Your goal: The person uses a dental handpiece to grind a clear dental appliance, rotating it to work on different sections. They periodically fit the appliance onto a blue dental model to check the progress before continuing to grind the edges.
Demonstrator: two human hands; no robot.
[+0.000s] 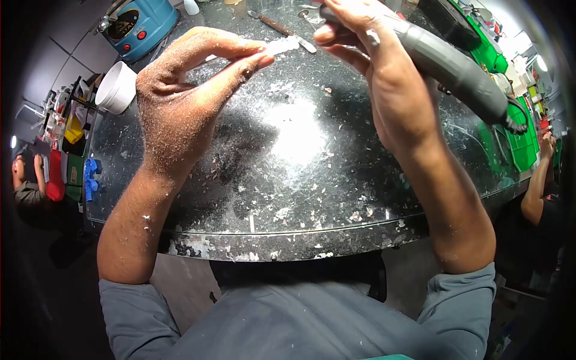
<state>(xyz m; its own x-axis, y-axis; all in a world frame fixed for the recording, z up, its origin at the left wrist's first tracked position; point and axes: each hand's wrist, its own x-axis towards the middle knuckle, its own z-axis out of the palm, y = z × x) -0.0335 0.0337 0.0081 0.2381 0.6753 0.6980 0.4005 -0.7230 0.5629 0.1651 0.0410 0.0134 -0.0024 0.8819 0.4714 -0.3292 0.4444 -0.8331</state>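
Observation:
My left hand, coated in white dust, pinches a small white piece between thumb and fingertips above the dark tabletop. Around a grey handpiece with a coiled cord at its rear, the fingers of my right hand are wrapped. The front end of the handpiece is cut off by the top edge or hidden by the fingers. A gap separates the two hands. Behind the white piece lies a knife with a brown handle.
On the dark, dusty table stand a white tub and a blue machine at the back left. Green trays line the right side. One person is at far left, another person's arm at far right.

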